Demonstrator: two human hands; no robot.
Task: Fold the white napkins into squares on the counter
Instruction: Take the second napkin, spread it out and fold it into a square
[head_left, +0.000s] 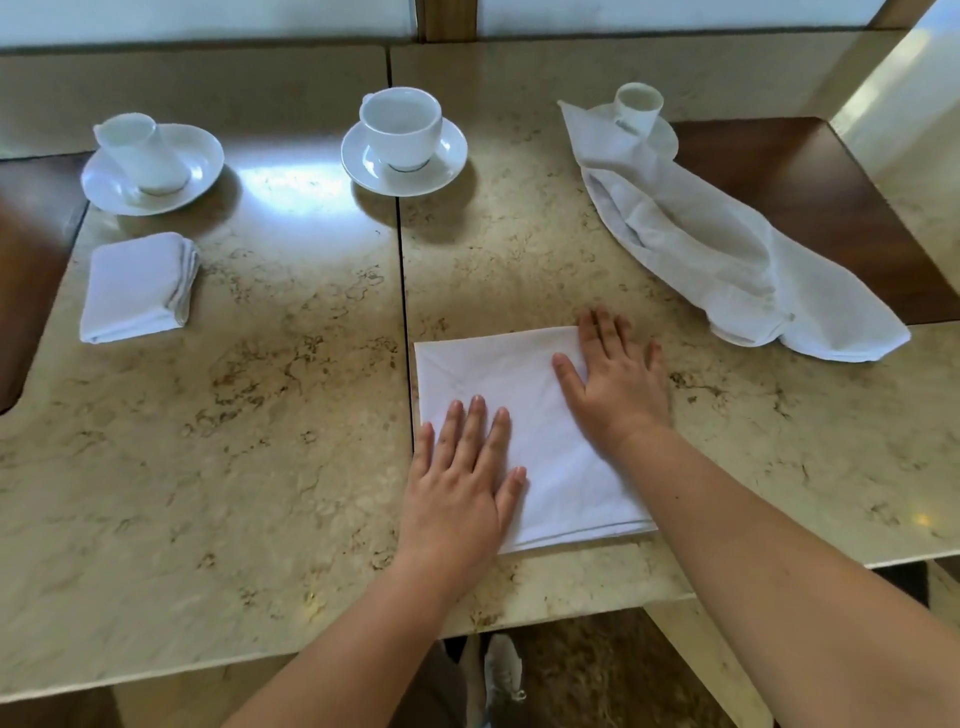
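Observation:
A white napkin (519, 379), folded into a flat rectangle, lies on the beige stone counter (260, 426) near its front edge. My left hand (462, 478) presses flat on its lower left part with straight fingers. My right hand (613, 379) lies flat over its upper right edge, fingers spread and partly on the counter. A folded square napkin (137, 288) rests at the left. An unfolded, crumpled white napkin (727, 254) stretches diagonally at the right, its far corner under a cup.
Three white cups on saucers stand along the back: a tilted one at the left (143, 153), one in the middle (400, 130), a small one at the right (639, 106). Dark wooden surfaces (810, 197) flank the counter. A seam (402, 291) splits the two slabs.

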